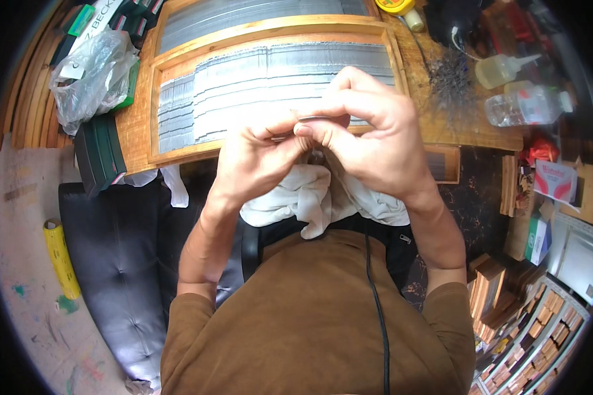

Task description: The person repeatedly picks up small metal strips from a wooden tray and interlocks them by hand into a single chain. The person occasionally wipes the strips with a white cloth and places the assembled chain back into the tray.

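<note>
My left hand (257, 157) and my right hand (379, 135) meet over the near edge of a shallow wooden tray (153, 108). Pinched between the thumbs and fingers of both is a small, thin piece with a dark edge (315, 119); my fingers cover most of it, so its kind does not show. Inside the tray lie closely packed rows of thin grey metal strips (290, 62), bright with glare in the middle. Below my hands, a crumpled white cloth (296, 191) rests on my lap.
Behind stands a second wooden tray (270, 26). At left are a clear plastic bag (95, 79) and dark boxes (99, 155). A plastic bottle (524, 106), a squeeze bottle (501, 70) and a heap of thin grey pieces (450, 82) lie right. A black padded seat (118, 263) is beside me.
</note>
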A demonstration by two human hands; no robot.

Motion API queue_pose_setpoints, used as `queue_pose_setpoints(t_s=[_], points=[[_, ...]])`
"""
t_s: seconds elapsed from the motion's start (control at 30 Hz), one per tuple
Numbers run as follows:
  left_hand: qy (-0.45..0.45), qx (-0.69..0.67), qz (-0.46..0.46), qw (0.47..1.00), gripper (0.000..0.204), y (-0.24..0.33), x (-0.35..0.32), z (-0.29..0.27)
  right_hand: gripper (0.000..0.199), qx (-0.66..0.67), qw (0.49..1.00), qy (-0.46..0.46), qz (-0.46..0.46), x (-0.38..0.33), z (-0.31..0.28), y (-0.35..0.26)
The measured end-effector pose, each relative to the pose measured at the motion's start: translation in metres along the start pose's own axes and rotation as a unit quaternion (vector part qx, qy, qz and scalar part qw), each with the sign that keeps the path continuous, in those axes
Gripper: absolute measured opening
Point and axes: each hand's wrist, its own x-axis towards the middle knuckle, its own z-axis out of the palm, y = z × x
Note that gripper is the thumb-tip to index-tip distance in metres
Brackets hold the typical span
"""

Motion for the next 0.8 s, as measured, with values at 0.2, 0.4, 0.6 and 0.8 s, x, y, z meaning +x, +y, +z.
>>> queue_pose_setpoints(t_s=[0.2, 0.4, 0.6, 0.8], points=[[-0.080, -0.124, -0.181, 0.972, 0.012, 0.002, -0.036, 0.010, 0.009, 0.079, 0.981, 0.017, 0.174, -0.055, 0.023, 0.012], [-0.083, -0.226, -0.371, 0.897, 0.018, -0.071, -0.033, 0.000, 0.024, 0.361, 0.811, 0.032, 0.459, -0.101, 0.048, 0.079], [-0.064, -0.121, -0.344, 0.929, 0.018, -0.072, -0.039, 0.001, 0.012, 0.252, 0.879, 0.028, 0.405, -0.096, 0.055, 0.077], [0.003, 0.008, -0.164, 0.986, 0.014, -0.061, -0.077, 0.022, 0.011, 0.070, 0.973, 0.010, 0.217, -0.106, 0.054, 0.042]])
